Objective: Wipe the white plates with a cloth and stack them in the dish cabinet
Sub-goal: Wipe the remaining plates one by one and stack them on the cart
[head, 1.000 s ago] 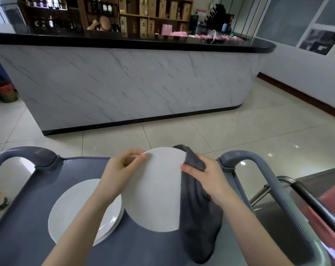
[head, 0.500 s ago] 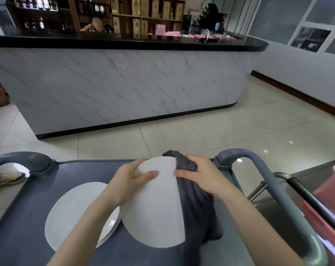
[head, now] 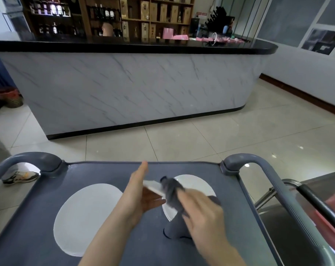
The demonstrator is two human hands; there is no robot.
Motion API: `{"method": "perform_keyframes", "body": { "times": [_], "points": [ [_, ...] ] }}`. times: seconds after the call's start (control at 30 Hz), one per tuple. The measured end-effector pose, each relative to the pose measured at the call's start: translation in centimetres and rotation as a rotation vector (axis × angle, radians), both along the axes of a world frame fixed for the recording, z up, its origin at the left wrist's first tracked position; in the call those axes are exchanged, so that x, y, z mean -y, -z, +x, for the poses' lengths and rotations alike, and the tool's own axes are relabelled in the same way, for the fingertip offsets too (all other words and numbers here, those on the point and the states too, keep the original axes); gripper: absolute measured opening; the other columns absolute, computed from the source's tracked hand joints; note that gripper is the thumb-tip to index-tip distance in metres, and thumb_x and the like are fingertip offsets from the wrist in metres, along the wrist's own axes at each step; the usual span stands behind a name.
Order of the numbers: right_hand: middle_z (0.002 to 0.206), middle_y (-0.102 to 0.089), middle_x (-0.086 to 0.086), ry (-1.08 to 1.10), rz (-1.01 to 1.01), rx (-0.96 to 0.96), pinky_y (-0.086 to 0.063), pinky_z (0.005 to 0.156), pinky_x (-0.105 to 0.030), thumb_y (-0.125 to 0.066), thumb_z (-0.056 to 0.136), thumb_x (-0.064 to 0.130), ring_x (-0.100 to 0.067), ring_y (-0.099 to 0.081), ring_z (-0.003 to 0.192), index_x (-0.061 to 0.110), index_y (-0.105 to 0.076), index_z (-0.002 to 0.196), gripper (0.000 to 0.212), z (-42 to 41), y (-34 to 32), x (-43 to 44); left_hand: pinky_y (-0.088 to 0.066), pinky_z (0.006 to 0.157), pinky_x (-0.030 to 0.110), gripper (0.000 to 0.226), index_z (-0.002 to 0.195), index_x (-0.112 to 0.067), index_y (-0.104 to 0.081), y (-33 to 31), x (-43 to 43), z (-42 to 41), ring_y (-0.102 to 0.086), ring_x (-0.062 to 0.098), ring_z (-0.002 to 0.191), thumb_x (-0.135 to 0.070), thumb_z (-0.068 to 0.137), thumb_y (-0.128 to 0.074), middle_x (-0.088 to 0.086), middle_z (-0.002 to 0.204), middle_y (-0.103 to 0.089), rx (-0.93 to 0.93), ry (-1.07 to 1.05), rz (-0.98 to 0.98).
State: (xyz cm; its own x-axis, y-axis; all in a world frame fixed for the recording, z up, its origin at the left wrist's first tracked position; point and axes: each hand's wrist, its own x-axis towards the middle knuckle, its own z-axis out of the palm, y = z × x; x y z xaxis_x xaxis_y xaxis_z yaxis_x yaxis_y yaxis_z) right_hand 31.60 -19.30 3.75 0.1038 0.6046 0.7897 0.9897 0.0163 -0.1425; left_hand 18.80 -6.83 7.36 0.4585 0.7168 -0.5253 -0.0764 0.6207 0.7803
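A white plate (head: 196, 184) is held tilted above the grey cart top (head: 38, 217), its near edge against my left hand (head: 138, 194). That hand lies flat with the thumb pointing up and the fingers reaching under the plate. My right hand (head: 203, 214) grips a dark grey cloth (head: 171, 191) and presses it onto the plate's face; the cloth's tail hangs down to the cart. The motion blurs both. A stack of white plates (head: 86, 217) lies on the cart's left half.
The cart has raised grey handles at left (head: 31, 158) and right (head: 259, 166). A marble-fronted counter (head: 134, 89) stands across the tiled floor. Someone's shoe (head: 19, 176) shows at far left. A black-handled metal frame (head: 314, 200) and something pink are at the right edge.
The plate has tipped from facing me upright to lying tilted and has shifted right. My left hand let go of its rim and flattened under it; my right hand swept the cloth across it.
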Motion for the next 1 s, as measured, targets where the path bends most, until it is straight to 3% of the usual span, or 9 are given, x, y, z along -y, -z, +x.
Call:
{"method": "perform_keyframes", "body": {
  "times": [0.07, 0.17, 0.23, 0.37, 0.57, 0.63, 0.73, 0.8, 1.0],
  "points": [
    [0.098, -0.073, -0.004, -0.017, 0.040, 0.069, -0.050, 0.078, -0.023, -0.068, 0.081, 0.000, -0.018, -0.070, 0.086, 0.008, -0.076, 0.107, 0.028, -0.8, 0.7, 0.4, -0.058, 0.064, 0.040, 0.043, 0.105, -0.002, -0.051, 0.5, -0.5, -0.1, -0.072, 0.031, 0.075, -0.040, 0.093, -0.068, 0.017, 0.088, -0.066, 0.061, 0.041, -0.098],
    [0.109, -0.072, -0.002, -0.101, -0.010, -0.022, -0.055, 0.082, -0.027, -0.076, 0.079, 0.007, -0.016, -0.069, 0.102, 0.013, -0.075, 0.109, 0.031, -1.0, 1.6, 0.8, -0.055, 0.050, 0.030, 0.011, 0.088, -0.006, -0.050, 1.6, -0.2, -0.4, -0.065, 0.026, 0.058, -0.004, 0.096, -0.058, 0.014, 0.072, -0.062, 0.071, 0.047, -0.123],
    [0.123, -0.067, -0.001, -0.188, -0.115, -0.065, -0.054, 0.090, -0.030, -0.071, 0.089, 0.023, -0.015, -0.063, 0.116, 0.017, -0.073, 0.115, 0.027, -0.7, 1.5, 1.6, -0.050, 0.043, 0.027, 0.020, 0.089, -0.013, -0.047, 2.0, 0.0, -0.7, -0.060, 0.019, 0.048, 0.004, 0.097, -0.052, 0.009, 0.065, -0.060, 0.063, -0.012, -0.120],
    [0.151, -0.044, 0.003, -0.163, -0.290, -0.198, -0.041, 0.108, -0.029, -0.057, 0.096, 0.047, -0.014, -0.046, 0.135, 0.023, -0.064, 0.129, 0.042, 0.3, 0.7, 3.0, -0.054, 0.063, 0.036, 0.025, 0.104, -0.022, -0.054, 1.9, 0.5, -1.2, -0.068, 0.025, 0.072, 0.002, 0.094, -0.054, 0.008, 0.091, -0.071, 0.158, -0.017, 0.007],
    [0.139, -0.058, 0.000, -0.081, -0.145, -0.113, -0.039, 0.108, -0.035, -0.059, 0.092, 0.034, -0.017, -0.047, 0.135, 0.010, -0.069, 0.122, 0.040, -1.7, 0.3, 1.7, -0.056, 0.071, 0.034, 0.018, 0.108, -0.028, -0.064, 0.5, 1.1, -0.1, -0.069, 0.020, 0.086, -0.014, 0.097, -0.061, 0.002, 0.102, -0.073, 0.195, -0.141, 0.245],
    [0.140, -0.058, 0.001, -0.154, -0.192, -0.130, -0.040, 0.109, -0.031, -0.057, 0.094, 0.030, -0.012, -0.048, 0.135, 0.010, -0.064, 0.129, 0.041, -2.7, -0.2, 0.3, -0.058, 0.073, 0.025, 0.024, 0.116, -0.026, -0.066, 0.4, 1.3, 0.4, -0.070, 0.013, 0.089, -0.014, 0.097, -0.059, -0.001, 0.102, -0.075, 0.214, -0.123, 0.303],
    [0.145, -0.052, 0.004, -0.090, -0.343, -0.224, -0.027, 0.114, -0.022, -0.036, 0.103, 0.042, -0.006, -0.043, 0.137, 0.016, -0.056, 0.139, 0.048, -2.0, -2.0, -2.4, -0.054, 0.093, 0.029, 0.025, 0.123, -0.022, -0.066, 0.7, 1.9, 0.9, -0.070, 0.012, 0.109, -0.017, 0.100, -0.056, 0.002, 0.122, -0.072, 0.231, -0.128, 0.270],
    [0.147, -0.050, 0.006, -0.024, -0.382, -0.284, -0.022, 0.115, -0.019, -0.034, 0.100, 0.047, -0.005, -0.041, 0.137, 0.018, -0.053, 0.141, 0.054, -0.6, -2.8, -3.6, -0.052, 0.091, 0.030, 0.026, 0.118, -0.030, -0.068, 0.7, 2.1, 0.6, -0.070, 0.007, 0.106, -0.016, 0.104, -0.052, -0.003, 0.120, -0.073, 0.170, -0.174, 0.303],
    [0.144, -0.054, 0.005, -0.003, -0.261, -0.225, -0.042, 0.109, -0.032, -0.037, 0.102, 0.047, -0.004, -0.042, 0.137, 0.014, -0.058, 0.135, 0.051, 0.4, -0.5, 0.4, -0.054, 0.094, 0.046, 0.027, 0.113, -0.037, -0.070, -0.2, 1.2, -1.0, -0.068, 0.026, 0.108, -0.020, 0.104, -0.052, 0.002, 0.122, -0.072, 0.214, -0.245, 0.292]
  ]
}}
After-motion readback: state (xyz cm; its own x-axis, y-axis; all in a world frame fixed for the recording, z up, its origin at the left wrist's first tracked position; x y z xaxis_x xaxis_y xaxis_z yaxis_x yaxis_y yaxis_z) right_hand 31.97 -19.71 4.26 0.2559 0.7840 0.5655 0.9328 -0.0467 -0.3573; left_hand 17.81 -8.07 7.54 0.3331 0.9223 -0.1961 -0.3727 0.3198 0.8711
